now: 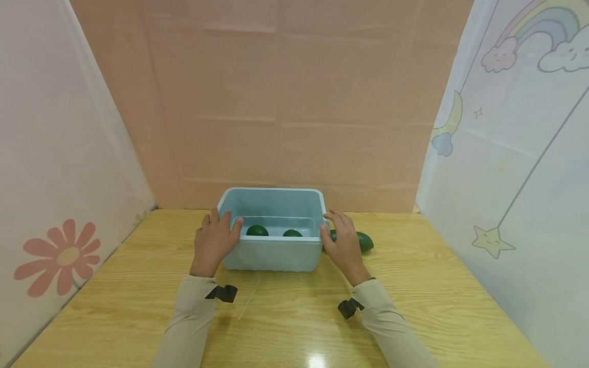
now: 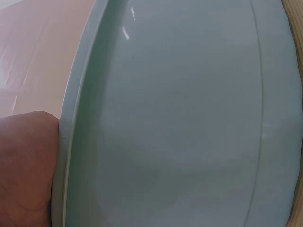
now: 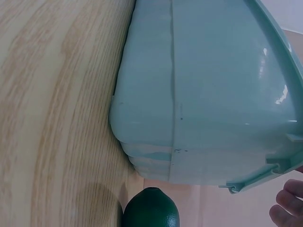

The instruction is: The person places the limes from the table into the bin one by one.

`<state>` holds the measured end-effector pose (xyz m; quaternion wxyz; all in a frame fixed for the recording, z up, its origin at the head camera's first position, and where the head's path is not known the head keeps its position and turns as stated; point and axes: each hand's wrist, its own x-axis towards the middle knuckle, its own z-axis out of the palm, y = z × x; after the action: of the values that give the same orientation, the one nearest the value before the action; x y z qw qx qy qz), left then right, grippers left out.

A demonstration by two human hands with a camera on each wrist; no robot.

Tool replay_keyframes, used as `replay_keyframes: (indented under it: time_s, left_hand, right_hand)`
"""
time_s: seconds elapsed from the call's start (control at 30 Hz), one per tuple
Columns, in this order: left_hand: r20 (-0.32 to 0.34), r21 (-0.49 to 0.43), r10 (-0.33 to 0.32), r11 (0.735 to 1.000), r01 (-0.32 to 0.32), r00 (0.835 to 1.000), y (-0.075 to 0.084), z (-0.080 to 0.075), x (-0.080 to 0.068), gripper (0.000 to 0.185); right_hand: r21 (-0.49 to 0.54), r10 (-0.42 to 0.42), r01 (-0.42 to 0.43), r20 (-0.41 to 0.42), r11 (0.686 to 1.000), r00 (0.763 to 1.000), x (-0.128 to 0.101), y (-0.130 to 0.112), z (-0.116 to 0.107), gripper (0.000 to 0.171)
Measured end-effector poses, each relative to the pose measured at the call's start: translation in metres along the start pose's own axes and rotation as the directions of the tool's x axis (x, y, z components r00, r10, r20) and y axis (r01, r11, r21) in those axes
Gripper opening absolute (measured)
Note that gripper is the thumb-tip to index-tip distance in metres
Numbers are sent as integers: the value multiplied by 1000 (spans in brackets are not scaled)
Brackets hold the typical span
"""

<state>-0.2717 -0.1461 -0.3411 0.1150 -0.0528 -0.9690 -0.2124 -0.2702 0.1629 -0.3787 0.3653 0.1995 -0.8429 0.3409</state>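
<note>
A pale blue-green plastic bin (image 1: 271,254) stands upright on the table; its wall (image 2: 184,104) fills much of the left wrist view. My left hand (image 1: 213,243) holds the bin's left rim near the front corner, with the thumb over the rim. At the right rim, my right hand (image 1: 344,249) has its thumb at the front corner and its fingers (image 3: 289,201) by the outer side. Inside lie two dark green, avocado-like fruits, one on the left (image 1: 257,230) and one on the right (image 1: 292,233), both partly hidden by the front wall.
Dark green fruit (image 1: 365,242) lies on the table right of the bin, partly behind my right hand; the hand hides whether it is one or two. A thin pale strip (image 1: 249,299) lies in front of the bin. A peach-coloured backdrop (image 1: 285,102) rises behind.
</note>
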Motion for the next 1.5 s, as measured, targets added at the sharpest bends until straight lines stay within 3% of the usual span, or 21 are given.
replay_keyframes:
  time_s: [1.5]
  left_hand:
    - [1, 5, -7, 1000, 7, 1000, 0, 1, 1, 60]
  right_hand:
    - [-3, 28, -28, -16, 1000, 999, 0, 4, -5, 28]
